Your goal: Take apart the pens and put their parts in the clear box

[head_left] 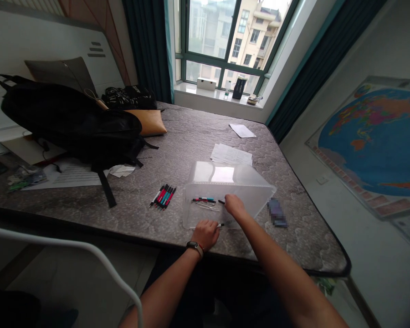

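A clear plastic box lies tipped on its side on the quilted mattress, its open side facing me. Inside it are a few red and teal pens and, nearer to me, thin pale rods that look like refills. My right hand reaches into the box, fingers closed on a dark pen. At the box's front edge, my left hand is closed around a pen-like piece with a white and dark end; the rest is hidden by the fingers. Left of the box lies a row of several pens.
Papers lie behind the box, with another sheet farther back. A blurred purple object is right of the box. A black backpack and a tan pouch occupy the left. The mattress edge runs along the front.
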The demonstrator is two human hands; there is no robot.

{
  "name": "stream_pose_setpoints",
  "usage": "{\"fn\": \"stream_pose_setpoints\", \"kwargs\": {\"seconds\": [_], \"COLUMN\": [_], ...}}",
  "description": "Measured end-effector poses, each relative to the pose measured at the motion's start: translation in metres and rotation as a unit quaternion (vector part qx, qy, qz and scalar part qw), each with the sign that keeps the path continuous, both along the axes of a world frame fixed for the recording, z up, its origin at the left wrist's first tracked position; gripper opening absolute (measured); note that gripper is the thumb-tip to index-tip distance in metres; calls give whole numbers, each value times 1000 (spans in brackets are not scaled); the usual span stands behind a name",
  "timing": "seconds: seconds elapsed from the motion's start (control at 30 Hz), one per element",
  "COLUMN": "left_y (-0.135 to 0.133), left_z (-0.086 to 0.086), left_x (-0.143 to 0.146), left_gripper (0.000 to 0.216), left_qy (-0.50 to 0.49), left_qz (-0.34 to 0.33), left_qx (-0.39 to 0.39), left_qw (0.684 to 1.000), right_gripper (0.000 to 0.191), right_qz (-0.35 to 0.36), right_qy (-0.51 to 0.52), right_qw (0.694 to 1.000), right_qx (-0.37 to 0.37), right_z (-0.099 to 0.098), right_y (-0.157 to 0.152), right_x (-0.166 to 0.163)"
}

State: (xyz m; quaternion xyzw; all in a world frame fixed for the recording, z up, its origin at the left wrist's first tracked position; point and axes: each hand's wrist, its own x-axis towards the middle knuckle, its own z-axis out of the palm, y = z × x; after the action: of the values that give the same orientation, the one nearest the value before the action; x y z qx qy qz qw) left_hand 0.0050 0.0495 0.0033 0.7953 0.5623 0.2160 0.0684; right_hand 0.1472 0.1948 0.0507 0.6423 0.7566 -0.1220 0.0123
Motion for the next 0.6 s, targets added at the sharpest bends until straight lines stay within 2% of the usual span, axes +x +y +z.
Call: {"fn": "stream_pose_setpoints", "kwargs": {"seconds": [0.2, 0.3, 0.47, 0.53, 0.6], "left_y": [0, 1, 1, 0, 0], "left_z": [1, 0, -1, 0, 1], "left_x": [0, 0, 0, 1, 1], "left_gripper": [15, 15, 17, 17, 17], "left_qy": [-3, -5, -4, -3, -1], "left_qz": [1, 1, -1, -1, -1], "left_qx": [9, 12, 9, 9, 10], "left_qw": [1000, 1000, 1000, 1000, 1000], "right_gripper": [40, 45, 47, 49, 51], "right_qz": [-22, -32, -24, -13, -8], "right_qy": [39, 61, 157, 165, 166], "right_qw": [998, 995, 985, 984, 985], "right_qx": [54, 78, 73, 60, 49], "right_z": [0, -16, -59, -66, -63], "right_y": [-15, -43, -94, -103, -103], "right_x": [14, 18, 24, 26, 26]}}
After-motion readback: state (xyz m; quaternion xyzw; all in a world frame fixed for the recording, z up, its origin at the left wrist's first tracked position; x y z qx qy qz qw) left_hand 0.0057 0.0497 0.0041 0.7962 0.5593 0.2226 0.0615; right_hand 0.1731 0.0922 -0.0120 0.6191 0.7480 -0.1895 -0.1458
